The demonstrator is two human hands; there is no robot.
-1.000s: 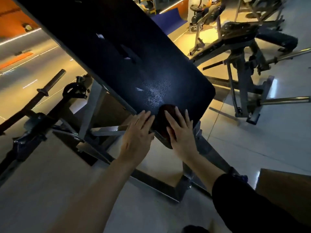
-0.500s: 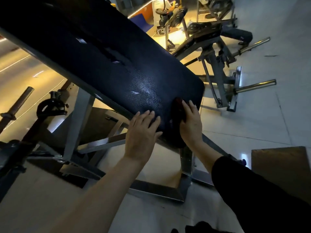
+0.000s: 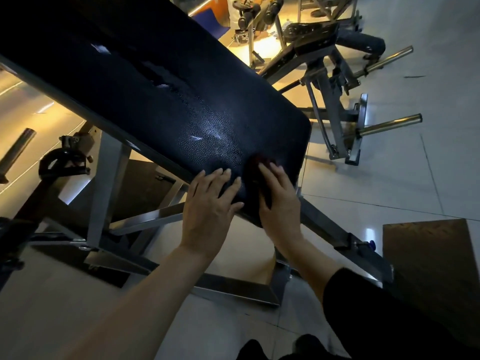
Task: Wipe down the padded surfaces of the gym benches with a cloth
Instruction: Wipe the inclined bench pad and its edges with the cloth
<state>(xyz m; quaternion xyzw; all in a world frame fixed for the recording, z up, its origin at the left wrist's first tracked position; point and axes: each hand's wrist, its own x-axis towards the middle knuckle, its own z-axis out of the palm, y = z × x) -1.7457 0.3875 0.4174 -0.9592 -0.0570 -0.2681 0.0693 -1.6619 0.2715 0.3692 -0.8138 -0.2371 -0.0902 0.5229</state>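
Both hands flat: left hand [image 3: 210,201] spread on the bench pad [image 3: 161,100], right hand [image 3: 279,198] pressing the dark cloth [image 3: 255,165] near the pad's edge, where it could slip off.

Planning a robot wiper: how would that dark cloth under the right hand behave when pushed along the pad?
The cloth looks limp, bunched under the right hand, so it would probably fold or creep unless pressed flat. The bench pad is pebbled, likely adding some drag.
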